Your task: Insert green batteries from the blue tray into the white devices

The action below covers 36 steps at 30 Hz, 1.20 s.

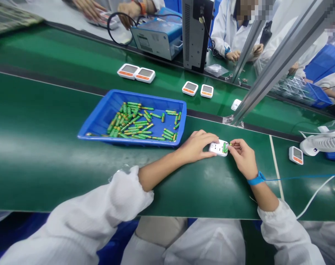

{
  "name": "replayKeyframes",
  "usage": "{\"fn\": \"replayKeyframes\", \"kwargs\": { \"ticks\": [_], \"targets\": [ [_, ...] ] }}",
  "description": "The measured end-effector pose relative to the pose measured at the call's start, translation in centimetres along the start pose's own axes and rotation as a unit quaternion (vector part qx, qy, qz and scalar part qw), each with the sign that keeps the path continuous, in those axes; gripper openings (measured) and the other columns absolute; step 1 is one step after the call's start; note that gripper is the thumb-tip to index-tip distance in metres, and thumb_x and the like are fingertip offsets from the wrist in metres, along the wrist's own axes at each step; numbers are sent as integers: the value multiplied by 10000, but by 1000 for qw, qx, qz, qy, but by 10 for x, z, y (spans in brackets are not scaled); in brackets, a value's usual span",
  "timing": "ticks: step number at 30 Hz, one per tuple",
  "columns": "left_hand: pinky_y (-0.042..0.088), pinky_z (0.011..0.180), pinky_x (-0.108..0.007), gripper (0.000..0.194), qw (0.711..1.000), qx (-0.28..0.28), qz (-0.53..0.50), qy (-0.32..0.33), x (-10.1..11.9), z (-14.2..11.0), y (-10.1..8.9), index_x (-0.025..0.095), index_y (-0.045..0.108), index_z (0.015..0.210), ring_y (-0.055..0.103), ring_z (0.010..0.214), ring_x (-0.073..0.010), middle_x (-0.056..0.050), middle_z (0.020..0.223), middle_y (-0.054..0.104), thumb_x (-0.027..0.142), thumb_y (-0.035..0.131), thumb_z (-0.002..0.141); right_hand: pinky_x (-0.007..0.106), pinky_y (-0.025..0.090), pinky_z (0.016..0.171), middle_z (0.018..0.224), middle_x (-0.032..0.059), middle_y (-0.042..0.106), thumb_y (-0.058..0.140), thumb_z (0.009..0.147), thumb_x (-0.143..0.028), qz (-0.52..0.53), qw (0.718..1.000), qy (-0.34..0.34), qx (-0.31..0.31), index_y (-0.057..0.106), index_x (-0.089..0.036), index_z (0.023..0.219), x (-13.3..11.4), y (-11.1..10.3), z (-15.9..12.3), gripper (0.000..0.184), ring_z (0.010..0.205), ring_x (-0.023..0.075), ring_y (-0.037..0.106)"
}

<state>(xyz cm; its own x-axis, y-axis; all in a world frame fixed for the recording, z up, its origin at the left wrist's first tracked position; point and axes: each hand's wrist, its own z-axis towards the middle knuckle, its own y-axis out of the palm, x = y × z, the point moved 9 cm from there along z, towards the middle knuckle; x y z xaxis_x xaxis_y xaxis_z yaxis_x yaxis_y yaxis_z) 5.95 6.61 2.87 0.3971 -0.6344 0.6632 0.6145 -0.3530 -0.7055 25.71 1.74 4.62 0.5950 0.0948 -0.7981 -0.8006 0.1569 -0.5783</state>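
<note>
A small white electronic device [217,146] lies back side up on the green bench, its battery compartment uncovered. Green batteries [225,147] show at the compartment's right end. My left hand [198,145] grips the device from the left, thumb along the near edge and fingers along the far edge. At the device's right end, the thumb and fingers of my right hand [242,155] are pinched together on a battery, of which only a small yellow-green end shows. A blue tray [139,96] of loose green batteries stands to the left, beyond my left forearm.
On the conveyor beyond sit several white devices with screens [145,75]. Another device [296,155] stands right, beside a white fan [319,142]. A metal post [272,62] rises behind my hands. A blue cord [299,177] runs from my right wristband. Co-workers' hands are across the line.
</note>
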Motion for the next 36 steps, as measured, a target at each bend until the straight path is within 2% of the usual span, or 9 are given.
{"fn": "replayKeyframes", "kwargs": {
  "ticks": [5, 11, 16, 21, 24, 26, 28, 31, 36],
  "targets": [
    [422, 1088, -456, 432, 1000, 3, 6, 2, 0, 1, 1, 293, 727, 1334, 649, 1235, -304, -38, 1481, 758, 398, 898, 951, 350, 672, 826, 985, 67, 817, 746, 999, -416, 38, 999, 10, 9, 779, -229, 1072, -1, 3, 2, 203, 902, 231, 789],
    [408, 1089, -430, 416, 1000, -1, 12, -7, 3, 0, 0, 281, 721, 1344, 629, 1245, -289, -47, 1471, 755, 399, 878, 977, 373, 662, 863, 1087, 88, 801, 680, 1061, -357, -28, 999, -46, -2, 819, -232, 1091, -10, 3, 3, 190, 957, 242, 786],
    [421, 1072, -424, 415, 1000, -7, 17, -21, 4, 0, -1, 287, 734, 1340, 624, 1226, -286, -40, 1465, 754, 401, 886, 971, 421, 650, 1003, 1245, 134, 757, 500, 1123, -228, -163, 976, -134, -48, 795, -227, 1330, -26, 13, -13, 360, 1117, 277, 753],
    [430, 1067, -424, 422, 1000, -2, 20, -15, 3, -1, 0, 279, 734, 1342, 630, 1222, -283, -43, 1468, 754, 407, 889, 971, 464, 637, 1093, 1412, 173, 694, 430, 1091, -128, -210, 965, -137, -77, 743, -221, 1468, -27, 23, -27, 499, 1243, 304, 721],
    [440, 1085, -440, 421, 1000, -1, 20, -2, 2, -1, 1, 269, 730, 1338, 644, 1239, -289, -56, 1457, 757, 391, 891, 969, 462, 643, 1093, 1387, 151, 714, 478, 1114, -205, -133, 984, -108, -53, 769, -248, 1433, -19, 17, -23, 434, 1222, 289, 734],
    [455, 1108, -456, 424, 1000, 10, 16, 19, 5, -2, 0, 252, 716, 1348, 646, 1287, -302, -80, 1465, 748, 369, 881, 975, 444, 671, 1025, 1385, 144, 723, 565, 1118, -314, -50, 997, -54, -25, 752, -252, 1461, -5, 10, -17, 395, 1149, 270, 753],
    [476, 1133, -470, 423, 998, 31, 7, 53, 11, -4, -5, 238, 695, 1377, 639, 1331, -310, -104, 1491, 730, 340, 851, 998, 427, 688, 962, 1403, 147, 733, 695, 1069, -428, 35, 999, 10, -20, 697, -243, 1536, 12, 9, -12, 502, 1081, 254, 762],
    [519, 1143, -483, 414, 991, 59, -13, 115, 22, -8, -12, 239, 670, 1425, 631, 1344, -307, -124, 1510, 720, 330, 796, 1041, 426, 678, 988, 1371, 127, 780, 851, 960, -515, 144, 985, 65, -72, 673, -241, 1558, 23, 18, -7, 681, 1094, 258, 772],
    [565, 1136, -510, 396, 986, 61, -20, 157, 31, -11, -14, 248, 657, 1453, 658, 1314, -302, -136, 1490, 736, 378, 741, 1088, 406, 649, 1000, 1179, 67, 853, 877, 938, -529, 231, 955, 62, -172, 811, -216, 1261, 12, 29, -4, 454, 1085, 270, 797]
  ]
}}
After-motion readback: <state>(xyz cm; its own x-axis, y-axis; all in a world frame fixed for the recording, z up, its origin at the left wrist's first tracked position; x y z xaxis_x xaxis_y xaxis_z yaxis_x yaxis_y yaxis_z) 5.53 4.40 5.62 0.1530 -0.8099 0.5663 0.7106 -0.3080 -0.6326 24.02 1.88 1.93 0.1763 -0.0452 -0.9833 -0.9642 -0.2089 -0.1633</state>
